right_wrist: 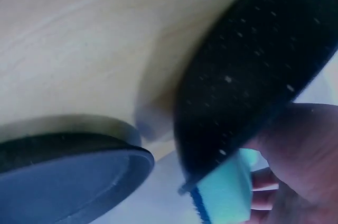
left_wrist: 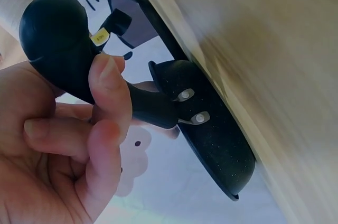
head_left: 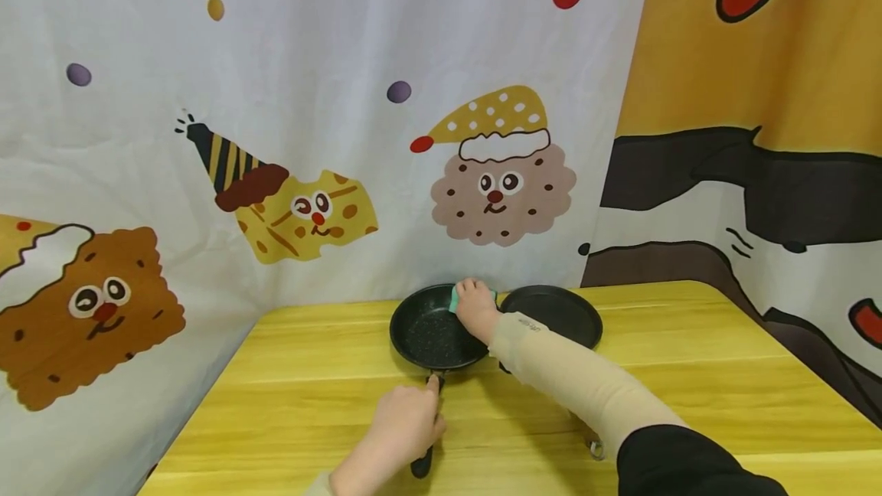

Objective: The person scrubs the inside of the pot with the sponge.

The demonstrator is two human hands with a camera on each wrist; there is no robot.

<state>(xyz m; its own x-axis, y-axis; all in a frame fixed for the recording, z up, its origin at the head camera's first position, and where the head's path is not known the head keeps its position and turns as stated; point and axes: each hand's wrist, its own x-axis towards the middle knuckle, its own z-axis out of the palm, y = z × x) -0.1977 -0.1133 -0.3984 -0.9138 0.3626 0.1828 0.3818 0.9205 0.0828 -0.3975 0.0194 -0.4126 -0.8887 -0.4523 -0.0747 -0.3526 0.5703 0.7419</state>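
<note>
A black speckled frying pan [head_left: 430, 335] sits on the wooden table, its handle toward me. My left hand [head_left: 406, 423] grips the black handle [left_wrist: 58, 44], with the fingers curled around it in the left wrist view. At the pan's far right side, my right hand [head_left: 477, 312] holds a mint-green sponge [head_left: 454, 300] against the rim. The right wrist view shows the sponge [right_wrist: 227, 192] with a dark layer along one side, touching the pan's edge. Part of the sponge is hidden by my fingers.
A flat black griddle pan [head_left: 551, 312] lies just right of the frying pan, partly under my right forearm. Its handle end has a metal ring [head_left: 596, 449]. Behind the yellow wooden table [head_left: 317, 373] hangs a cartoon-printed curtain [head_left: 331, 37].
</note>
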